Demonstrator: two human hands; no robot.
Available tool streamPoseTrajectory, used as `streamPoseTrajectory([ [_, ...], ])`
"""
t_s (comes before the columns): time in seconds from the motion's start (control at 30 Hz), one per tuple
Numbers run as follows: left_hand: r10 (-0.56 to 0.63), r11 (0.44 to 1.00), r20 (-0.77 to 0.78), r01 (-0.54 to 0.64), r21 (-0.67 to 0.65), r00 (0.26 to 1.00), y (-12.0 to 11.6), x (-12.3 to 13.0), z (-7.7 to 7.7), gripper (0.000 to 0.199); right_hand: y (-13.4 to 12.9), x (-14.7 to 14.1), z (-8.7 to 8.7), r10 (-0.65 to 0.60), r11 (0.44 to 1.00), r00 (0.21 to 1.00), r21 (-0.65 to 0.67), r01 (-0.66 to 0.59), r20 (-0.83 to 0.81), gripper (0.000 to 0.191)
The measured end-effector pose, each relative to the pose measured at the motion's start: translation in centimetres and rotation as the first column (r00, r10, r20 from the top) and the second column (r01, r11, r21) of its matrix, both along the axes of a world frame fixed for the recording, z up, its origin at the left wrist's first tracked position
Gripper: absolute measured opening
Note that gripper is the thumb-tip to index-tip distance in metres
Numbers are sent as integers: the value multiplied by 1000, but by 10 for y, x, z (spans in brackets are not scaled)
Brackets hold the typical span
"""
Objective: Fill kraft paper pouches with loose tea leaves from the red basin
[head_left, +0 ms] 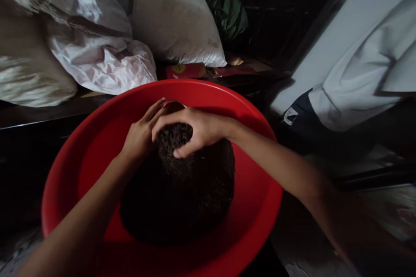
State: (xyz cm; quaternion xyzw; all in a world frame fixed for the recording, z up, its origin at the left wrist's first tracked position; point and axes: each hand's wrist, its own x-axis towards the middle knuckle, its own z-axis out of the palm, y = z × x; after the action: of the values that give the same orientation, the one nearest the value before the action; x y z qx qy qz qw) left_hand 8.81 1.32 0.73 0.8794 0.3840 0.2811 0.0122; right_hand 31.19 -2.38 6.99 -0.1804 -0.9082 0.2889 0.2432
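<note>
A heap of dark, crumbly loose material, like dried leaves or grains, lies in a large red basin. Over its far part, my left hand curls against the side of a small container with a pale and pinkish rim, mostly hidden behind my hands. My right hand arches over the same spot, thumb and fingers curved around a mound of the dark material. Whether that mound sits inside the container or on the heap, I cannot tell.
White sacks and a crumpled white plastic bag stand behind the basin. A dark green bag and a flat red packet are there too. A person in a pale sleeve and dark clothing is close on the right.
</note>
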Motion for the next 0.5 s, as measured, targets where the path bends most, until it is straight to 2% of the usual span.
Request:
streamPoseTrajectory([
  [0.03, -9, 1000, 9, 9, 7, 1000, 1, 0, -2, 62, 3, 1, -3, -153, 986, 988, 64, 155, -34, 46],
  [0.1, 16, 999, 32, -18, 41, 999, 3, 1, -6, 54, 10, -1, -17, -408, 897, 912, 167, 410, -43, 55],
  [0.17, 41, 997, 43, -43, 62, 998, 7, 3, -10, 50, 18, -3, -36, -530, 822, 848, 248, 513, 1, 65],
  [0.27, 41, 997, 62, -45, 67, 997, 10, 8, -14, 50, 24, -3, -54, -554, 795, 831, 324, 513, 45, 69],
  [0.33, 38, 996, 73, -44, 76, 997, 10, 10, -15, 50, 24, 2, -55, -511, 810, 859, 343, 476, 16, 60],
  [0.43, 62, 992, 104, -73, 105, 993, 9, 10, -12, 57, 22, 18, -46, -412, 816, 895, 366, 447, -173, 41],
  [0.5, 97, 987, 124, -112, 115, 988, 9, 9, -10, 61, 25, 31, -44, -408, 782, 837, 333, 527, -366, 35],
])
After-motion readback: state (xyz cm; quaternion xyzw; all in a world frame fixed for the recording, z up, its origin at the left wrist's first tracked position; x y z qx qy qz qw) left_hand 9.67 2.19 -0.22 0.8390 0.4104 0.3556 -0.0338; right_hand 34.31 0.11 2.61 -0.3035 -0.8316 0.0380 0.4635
